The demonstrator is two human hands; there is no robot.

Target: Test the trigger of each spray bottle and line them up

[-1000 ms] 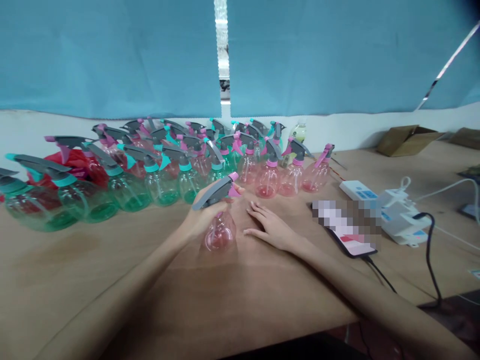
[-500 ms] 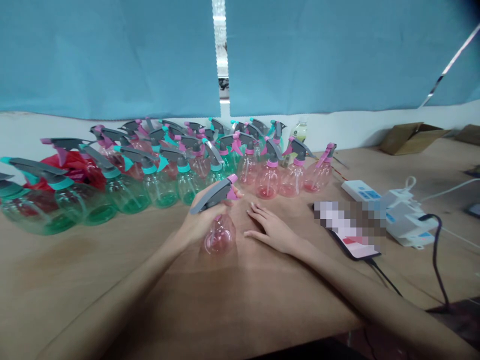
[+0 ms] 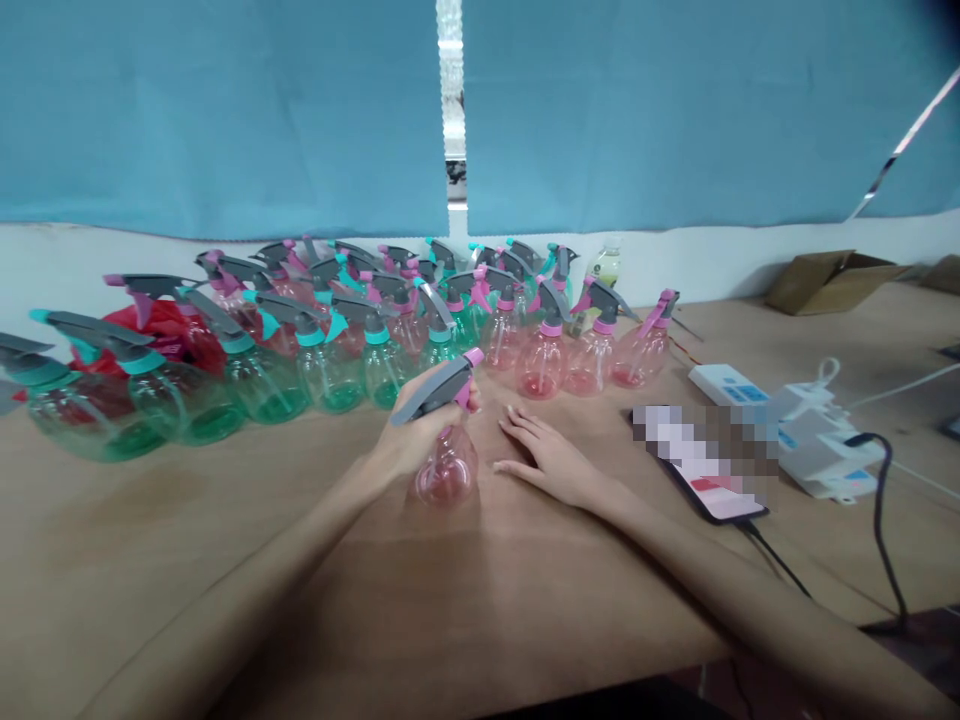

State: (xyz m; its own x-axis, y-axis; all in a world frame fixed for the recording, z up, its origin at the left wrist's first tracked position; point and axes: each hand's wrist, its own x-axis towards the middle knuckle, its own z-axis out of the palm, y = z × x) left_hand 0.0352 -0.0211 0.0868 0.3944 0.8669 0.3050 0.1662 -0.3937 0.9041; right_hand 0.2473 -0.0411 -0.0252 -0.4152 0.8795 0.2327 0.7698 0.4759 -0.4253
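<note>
A pink, see-through spray bottle [image 3: 448, 470] with a grey and pink trigger head stands in front of me. My left hand [image 3: 420, 425] is wrapped round its neck, just under the head, with fingers by the trigger; part of the neck is hidden. To the right of it my right hand [image 3: 551, 460] lies flat on the brown table [image 3: 540, 590], fingers stretched out and holding nothing. Beyond my hands stand a green spray bottle [image 3: 330, 378] and a pink spray bottle [image 3: 541, 365], among several others of both colours.
On the right lie a phone [image 3: 705, 470] on a cable and a white power strip [image 3: 727, 385] with plugs. An open cardboard box [image 3: 829, 283] sits at the back right. A red bag [image 3: 161, 330] is behind the green bottles; a blue curtain [image 3: 225, 120] hangs behind.
The whole view has shifted slightly, so things appear a little further right. My left hand still grips the pink spray bottle, and my right hand stays flat on the table.
</note>
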